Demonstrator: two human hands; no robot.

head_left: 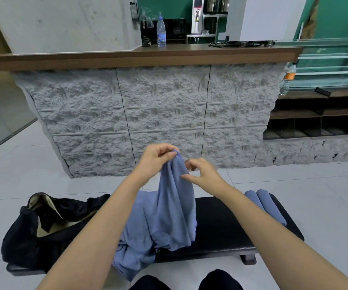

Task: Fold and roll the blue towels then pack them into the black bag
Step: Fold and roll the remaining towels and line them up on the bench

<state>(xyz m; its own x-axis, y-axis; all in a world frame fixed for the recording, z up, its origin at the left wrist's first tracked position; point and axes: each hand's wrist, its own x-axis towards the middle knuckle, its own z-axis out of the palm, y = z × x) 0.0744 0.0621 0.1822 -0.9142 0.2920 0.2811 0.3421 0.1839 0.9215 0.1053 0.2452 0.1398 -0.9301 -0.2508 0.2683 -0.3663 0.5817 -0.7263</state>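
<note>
The left hand (157, 156) holds a blue towel (175, 206) up above the black tabletop (221, 233), its grip pinching the top hem between thumb and curled fingers. The right hand (203, 173) pinches the same towel's edge just beside and below it. The cloth hangs down onto a loose towel heap (131, 248). Two rolled towels (265, 206) lie at the tabletop's right end; the black bag (33, 233) sits open at its left end

Bag (43, 227) on the left end of the bench (221, 235), towel heap (135, 237) at mid-bench, lifted towel (175, 201) above the heap, rolled towels (269, 206) on the right end, counter (148, 53) far behind, water bottle (161, 32) on it
</note>
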